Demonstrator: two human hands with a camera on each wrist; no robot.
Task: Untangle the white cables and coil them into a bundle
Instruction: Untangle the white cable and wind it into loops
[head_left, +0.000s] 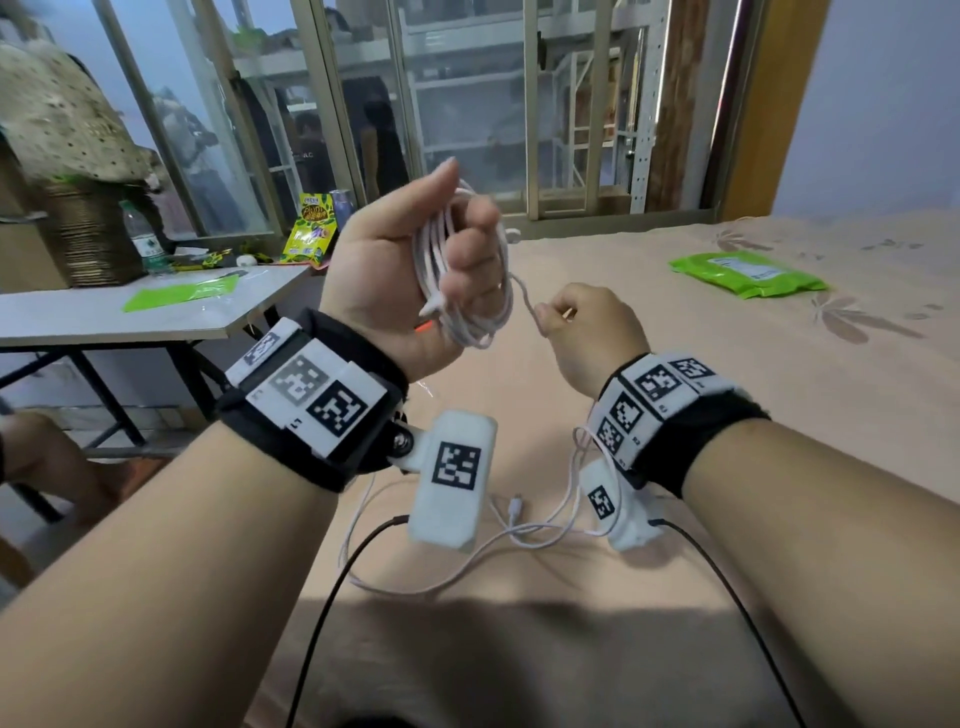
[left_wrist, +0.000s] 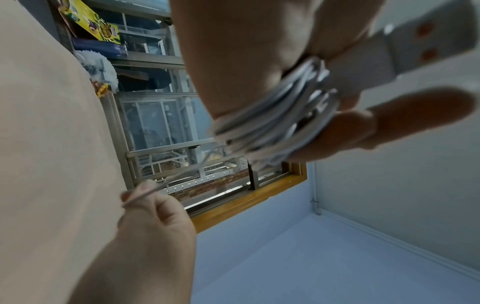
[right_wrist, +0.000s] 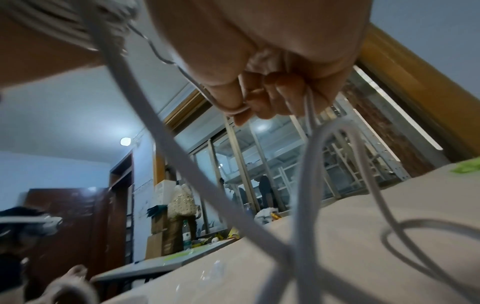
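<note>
My left hand (head_left: 415, 270) is raised above the bed and grips a coil of white cable (head_left: 462, 291), its fingers curled round several loops (left_wrist: 272, 127). A single strand (head_left: 524, 296) runs from the coil to my right hand (head_left: 582, 327), which pinches it between thumb and fingers (right_wrist: 241, 107) just right of and below the coil. The loose rest of the white cable (head_left: 519, 535) trails down from the right hand and lies in loops on the bedsheet, with a small plug (head_left: 515, 505) showing between my wrists.
A beige bedsheet (head_left: 727, 415) covers the bed below my hands. A green packet (head_left: 748, 273) lies far right on it. A grey folding table (head_left: 130, 312) with a bottle, snack bags and a basket stands at left. Black cords (head_left: 332, 597) run from the wrist cameras.
</note>
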